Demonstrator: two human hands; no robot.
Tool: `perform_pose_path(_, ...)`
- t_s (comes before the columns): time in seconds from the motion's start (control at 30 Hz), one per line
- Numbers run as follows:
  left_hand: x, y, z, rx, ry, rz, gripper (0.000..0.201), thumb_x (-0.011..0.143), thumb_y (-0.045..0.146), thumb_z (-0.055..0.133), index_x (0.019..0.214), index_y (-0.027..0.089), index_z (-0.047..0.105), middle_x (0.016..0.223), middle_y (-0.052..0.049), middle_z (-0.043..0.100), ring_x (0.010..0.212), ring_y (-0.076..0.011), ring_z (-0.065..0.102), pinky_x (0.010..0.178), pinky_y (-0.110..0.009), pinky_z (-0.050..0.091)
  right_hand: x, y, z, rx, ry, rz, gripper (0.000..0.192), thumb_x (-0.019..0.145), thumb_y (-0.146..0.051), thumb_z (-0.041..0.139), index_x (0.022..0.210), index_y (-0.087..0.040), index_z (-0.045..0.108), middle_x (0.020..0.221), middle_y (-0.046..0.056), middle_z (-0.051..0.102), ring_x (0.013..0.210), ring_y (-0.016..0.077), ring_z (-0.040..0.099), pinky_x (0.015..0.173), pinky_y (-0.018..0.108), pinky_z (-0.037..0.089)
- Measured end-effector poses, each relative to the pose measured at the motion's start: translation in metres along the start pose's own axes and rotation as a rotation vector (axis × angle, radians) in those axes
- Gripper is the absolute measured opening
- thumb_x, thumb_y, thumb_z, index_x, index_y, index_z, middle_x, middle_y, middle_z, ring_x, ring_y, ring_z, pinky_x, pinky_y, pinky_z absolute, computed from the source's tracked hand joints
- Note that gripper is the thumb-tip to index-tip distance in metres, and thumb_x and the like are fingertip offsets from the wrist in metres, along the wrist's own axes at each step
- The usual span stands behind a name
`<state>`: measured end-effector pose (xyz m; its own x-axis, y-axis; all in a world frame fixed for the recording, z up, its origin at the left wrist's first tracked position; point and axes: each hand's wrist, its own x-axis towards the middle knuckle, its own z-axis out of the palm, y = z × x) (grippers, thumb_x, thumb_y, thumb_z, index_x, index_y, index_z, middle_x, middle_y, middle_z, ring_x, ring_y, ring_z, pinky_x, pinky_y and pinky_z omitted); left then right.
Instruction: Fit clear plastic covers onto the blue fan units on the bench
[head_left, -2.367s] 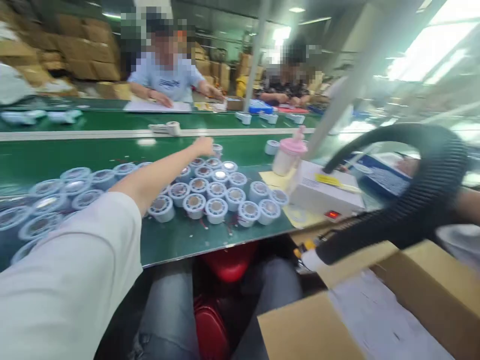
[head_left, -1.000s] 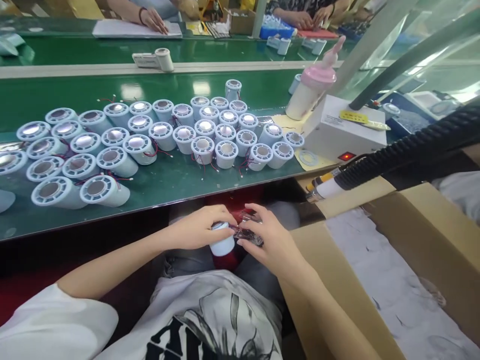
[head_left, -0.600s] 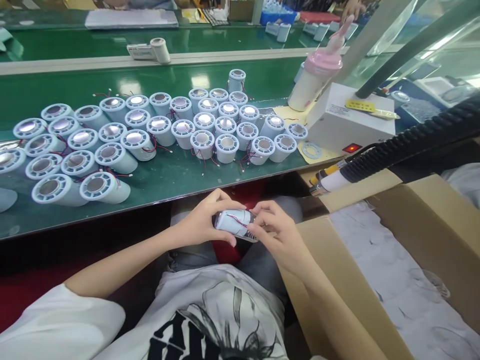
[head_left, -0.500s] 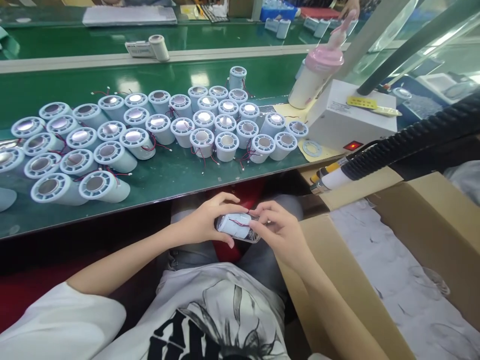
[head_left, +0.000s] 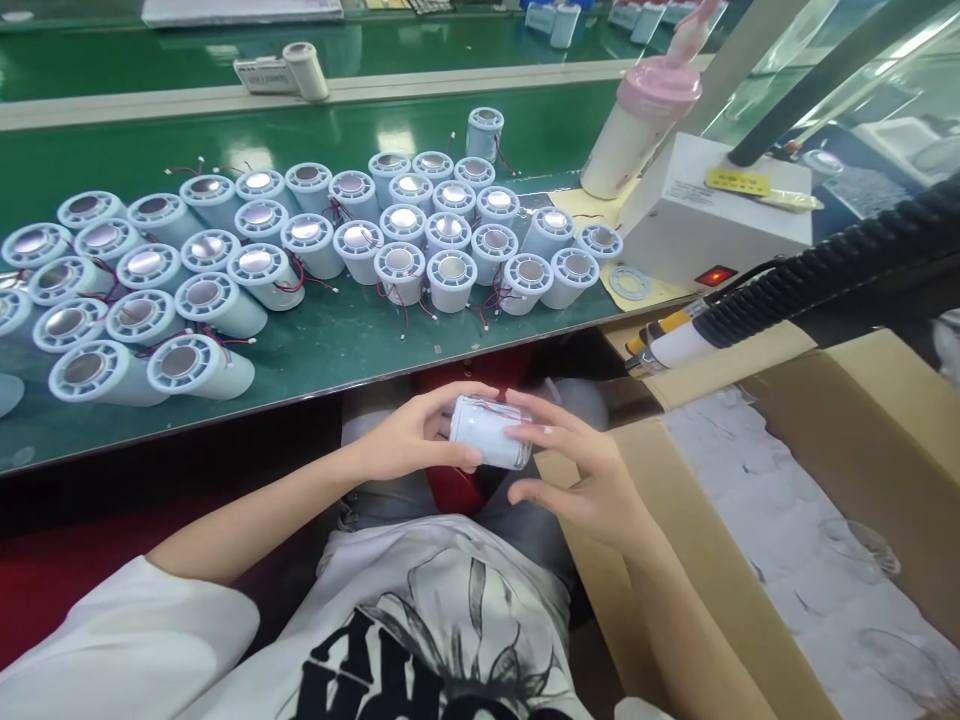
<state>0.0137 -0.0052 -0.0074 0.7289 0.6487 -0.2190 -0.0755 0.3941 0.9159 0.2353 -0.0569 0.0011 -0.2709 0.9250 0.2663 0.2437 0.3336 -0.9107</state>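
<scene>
My left hand [head_left: 420,435] is wrapped round a light blue cylindrical housing [head_left: 487,432] and holds it on its side over my lap. Thin dark red wires lie along the top of this housing, and its right end looks clear and shiny. My right hand [head_left: 574,460] is at that right end with fingers stretched and thumb spread away. Its fingertips overlap the housing; whether they press on it I cannot tell. On the green bench beyond my hands stand several similar blue cylinders [head_left: 454,285] with round metallic centres, many trailing red and black wires with small white plugs.
An open cardboard box [head_left: 675,540] lined with white padded packing [head_left: 795,540] stands at my right. A grey-white box with a lit red switch [head_left: 716,275], a pink-topped bottle [head_left: 637,120] and a black ribbed hose [head_left: 817,270] crowd the bench's right end. The bench edge [head_left: 360,385] runs before me.
The cylinder has turned in my left hand, so its wires now lie along the top. My right fingers have gone from pinching near the wires to spread apart. The view has shifted slightly.
</scene>
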Motion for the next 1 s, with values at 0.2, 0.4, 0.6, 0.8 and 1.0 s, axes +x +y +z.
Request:
perform_pose_path(0.2, -0.004, 0.006, -0.001, 0.199, -0.032, 0.01, 0.071, 0.07, 0.025, 0.077, 0.134, 0.028, 0.046, 0.13, -0.01, 0.056, 0.101, -0.0206, 0.063, 0.08, -0.03, 0.056, -0.006, -0.002, -0.004, -0.244, -0.03, -0.072, 0.034, 0.077, -0.024, 0.074, 0.109, -0.024, 0.064, 0.127, 0.01, 0.062, 0.114, 0.0257, 0.06, 0.096, 0.037, 0.051)
perform_pose_path(0.4, -0.007, 0.015, -0.001, 0.354, -0.06, 0.103, 0.075, 0.068, 0.023, 0.078, 0.136, 0.027, 0.046, 0.137, -0.011, 0.052, 0.118, -0.0247, 0.057, 0.096, -0.038, 0.05, -0.007, -0.005, -0.004, -0.072, -0.016, 0.091, 0.038, 0.073, -0.03, 0.078, 0.107, -0.023, 0.062, 0.118, 0.01, 0.066, 0.113, 0.0284, 0.061, 0.089, 0.039, 0.055)
perform_pose_path(0.6, -0.009, 0.019, 0.0, 0.442, -0.094, 0.149, 0.073, 0.071, 0.023, 0.076, 0.137, 0.026, 0.044, 0.138, -0.012, 0.051, 0.12, -0.0243, 0.055, 0.098, -0.037, 0.049, -0.006, -0.01, -0.002, 0.111, -0.005, 0.145, 0.039, 0.071, -0.026, 0.079, 0.106, -0.024, 0.062, 0.115, 0.007, 0.067, 0.108, 0.0236, 0.064, 0.087, 0.034, 0.058)
perform_pose_path(0.8, -0.012, 0.019, 0.001, 0.478, -0.087, 0.193, 0.073, 0.071, 0.022, 0.076, 0.137, 0.027, 0.044, 0.139, -0.011, 0.05, 0.123, -0.0233, 0.053, 0.099, -0.036, 0.048, -0.009, -0.01, 0.0, 0.08, 0.018, 0.15, 0.04, 0.069, -0.029, 0.081, 0.105, -0.023, 0.063, 0.115, 0.008, 0.067, 0.111, 0.0273, 0.062, 0.087, 0.038, 0.058)
perform_pose_path(1.0, -0.014, 0.021, 0.002, 0.546, -0.099, 0.25, 0.074, 0.07, 0.023, 0.077, 0.137, 0.027, 0.044, 0.138, -0.011, 0.051, 0.124, -0.0246, 0.052, 0.101, -0.038, 0.047, -0.011, -0.013, -0.001, 0.098, 0.007, 0.188, 0.041, 0.069, -0.031, 0.081, 0.105, -0.024, 0.062, 0.115, 0.007, 0.067, 0.107, 0.0268, 0.064, 0.087, 0.039, 0.058)
